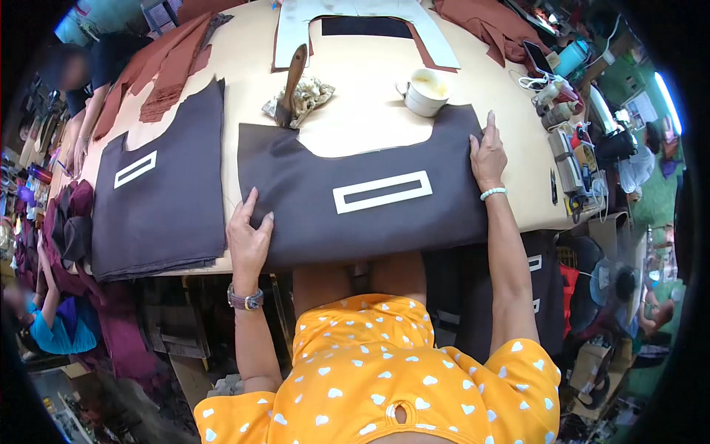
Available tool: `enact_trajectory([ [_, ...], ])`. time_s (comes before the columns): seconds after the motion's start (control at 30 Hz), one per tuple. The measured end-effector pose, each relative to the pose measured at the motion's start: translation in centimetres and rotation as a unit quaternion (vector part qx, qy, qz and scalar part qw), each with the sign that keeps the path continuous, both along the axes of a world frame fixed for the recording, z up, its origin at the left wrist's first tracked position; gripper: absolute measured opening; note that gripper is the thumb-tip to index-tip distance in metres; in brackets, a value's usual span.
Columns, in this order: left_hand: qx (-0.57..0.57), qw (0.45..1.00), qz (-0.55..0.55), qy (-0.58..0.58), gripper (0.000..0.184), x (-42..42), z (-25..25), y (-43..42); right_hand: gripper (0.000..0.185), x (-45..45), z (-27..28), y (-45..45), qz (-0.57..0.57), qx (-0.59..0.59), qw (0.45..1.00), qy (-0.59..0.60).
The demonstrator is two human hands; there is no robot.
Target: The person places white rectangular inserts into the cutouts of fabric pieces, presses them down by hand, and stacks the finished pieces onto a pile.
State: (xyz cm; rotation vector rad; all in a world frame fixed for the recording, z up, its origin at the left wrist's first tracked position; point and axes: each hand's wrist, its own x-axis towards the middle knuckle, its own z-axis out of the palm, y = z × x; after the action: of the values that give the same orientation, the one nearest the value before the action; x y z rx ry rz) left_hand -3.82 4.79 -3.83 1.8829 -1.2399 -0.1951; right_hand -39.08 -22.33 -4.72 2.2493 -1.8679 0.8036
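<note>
A dark cut fabric panel [310, 222] with a curved upper edge lies in front of me, its lower edge hanging over the table's front. A white rectangular frame-shaped piece [381, 192] sits on its middle. At the panel's left edge, my left hand [249, 233] is open, with thumb and fingers apart and touching the fabric. My right hand [488, 155] rests along the right edge, fingers stretched out. Above the panel are a brush with a wooden handle [294, 74], leaning on a crumpled patterned cloth [312, 96], and a white cup [427, 94] with pale contents.
A stack of dark panels [170, 207] with another white frame piece [136, 170] lies left. Rust-coloured fabric [177, 66] and a white pattern piece [292, 37] are at the back. A phone [538, 58] and bottles crowd the right. A co-worker's hands [80, 152] rest at the far left.
</note>
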Motion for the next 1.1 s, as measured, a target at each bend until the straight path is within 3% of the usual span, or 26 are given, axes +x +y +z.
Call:
enact_trajectory([
  [0.13, -0.002, 0.999, 0.035, -0.023, 0.046, -1.0, -0.1, -0.1, 0.066, 0.4, 0.4, -2.9, 0.074, -0.159, 0.976, -0.131],
  [0.23, -0.012, 0.998, 0.047, -0.043, 0.045, -1.2, -0.7, 0.0, 0.059, 3.8, 5.1, -2.4, 0.133, -0.111, 0.985, -0.014],
  [0.33, -0.004, 0.998, 0.053, -0.026, 0.046, -1.5, -0.4, 0.0, 0.064, 7.2, 6.7, -3.0, 0.124, -0.037, 0.984, 0.125],
  [0.57, -0.036, 0.997, 0.054, -0.034, 0.046, -1.2, -1.0, 0.2, 0.077, 10.2, 6.9, -4.9, 0.105, 0.136, 0.956, 0.238],
  [0.67, -0.027, 0.998, 0.056, -0.029, 0.046, -1.2, -1.0, 0.1, 0.059, 10.1, 8.1, -3.5, 0.089, 0.079, 0.972, 0.204],
  [0.77, -0.029, 0.998, 0.056, -0.032, 0.046, -1.1, -1.0, 0.2, 0.034, 8.5, 7.4, -3.3, 0.122, -0.090, 0.982, 0.110],
  [0.9, -0.046, 0.998, 0.045, -0.027, 0.045, -1.1, -1.3, 0.1, 0.032, 7.4, 7.1, -1.7, 0.112, -0.018, 0.970, 0.217],
  [1.0, -0.045, 0.997, 0.045, -0.037, 0.044, -1.2, -1.0, 0.1, 0.029, 7.0, 6.7, -0.8, 0.128, -0.035, 0.972, 0.196],
  [1.1, -0.048, 0.997, 0.045, -0.041, 0.044, -1.3, -1.1, 0.2, 0.029, 6.4, 7.2, 1.6, 0.199, 0.023, 0.970, 0.136],
])
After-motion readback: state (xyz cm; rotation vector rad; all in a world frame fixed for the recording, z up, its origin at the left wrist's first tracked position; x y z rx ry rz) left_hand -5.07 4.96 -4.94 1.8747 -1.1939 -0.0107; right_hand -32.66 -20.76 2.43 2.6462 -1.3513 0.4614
